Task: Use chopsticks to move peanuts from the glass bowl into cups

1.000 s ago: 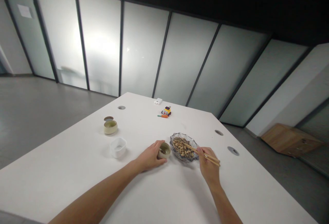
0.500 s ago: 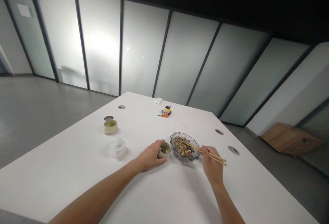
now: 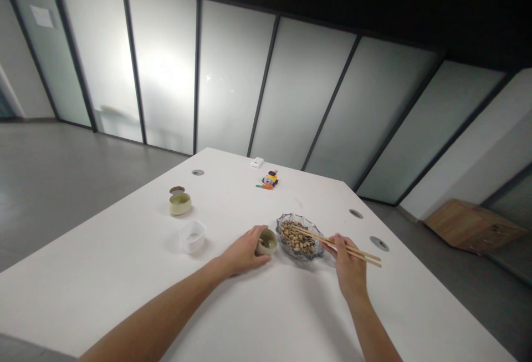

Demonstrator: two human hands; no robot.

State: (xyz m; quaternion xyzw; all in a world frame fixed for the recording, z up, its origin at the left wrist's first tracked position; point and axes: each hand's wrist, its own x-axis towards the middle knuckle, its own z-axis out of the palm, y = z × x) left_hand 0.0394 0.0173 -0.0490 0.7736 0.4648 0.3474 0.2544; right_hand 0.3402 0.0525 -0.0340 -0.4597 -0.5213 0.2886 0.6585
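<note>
My left hand [image 3: 243, 251] curls around a small beige bowl [image 3: 267, 241] on the white table [image 3: 270, 317]. Just right of it stands a glass dish [image 3: 300, 236] heaped with nuts. My right hand [image 3: 348, 265] grips a pair of wooden chopsticks [image 3: 336, 244]. Their tips reach over the nuts near the dish's far left side. I cannot tell whether a nut is pinched between the tips.
A white plastic tub [image 3: 192, 236] and a second beige bowl [image 3: 180, 203] with a small lid [image 3: 177, 190] behind it sit to the left. A little toy [image 3: 270, 179] and a white box [image 3: 257, 162] lie near the far edge. Round cable holes [image 3: 379, 243] dot the table's right side.
My right hand has slid to the right and slightly back, drawing the chopsticks flatter across the dish. My left hand has stayed on the small bowl.
</note>
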